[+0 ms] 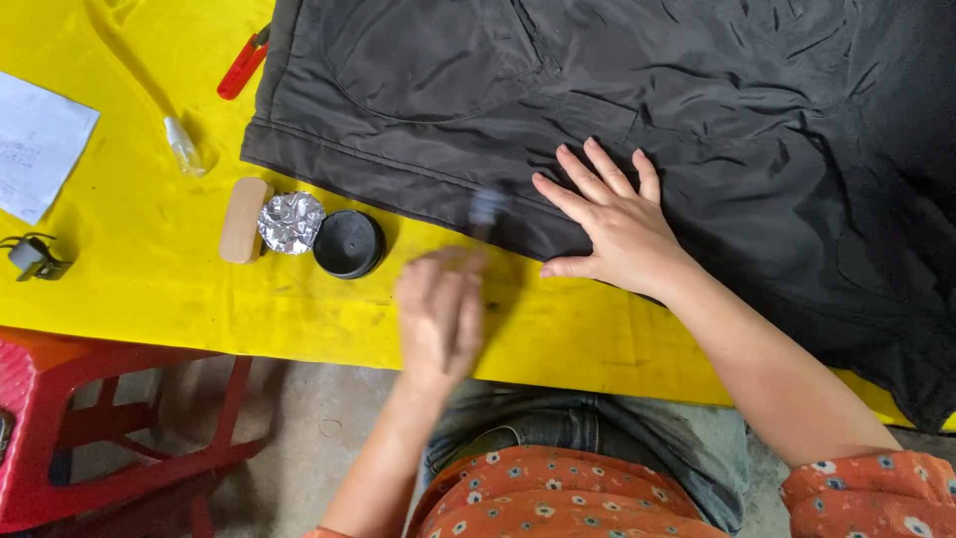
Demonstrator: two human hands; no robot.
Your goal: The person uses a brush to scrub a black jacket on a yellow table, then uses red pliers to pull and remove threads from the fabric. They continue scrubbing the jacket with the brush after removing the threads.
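- Right hand (619, 227) is lying flat, fingers spread open, pressing the black garment (697, 120) onto the yellow table (149, 269); it is gripping nothing.
- Left hand (440, 311) is blurring with motion, curled closed around a small dark tool (487, 207) whose tip is meeting the garment hem just left of the right hand; the tool's kind is unclear.
- Further left of the grip, a black round tin (349, 243), crumpled foil (292, 221) and a wooden block (245, 219) are sitting.
- Progress: hem work seemingly underway; extent finished cannot be judged.
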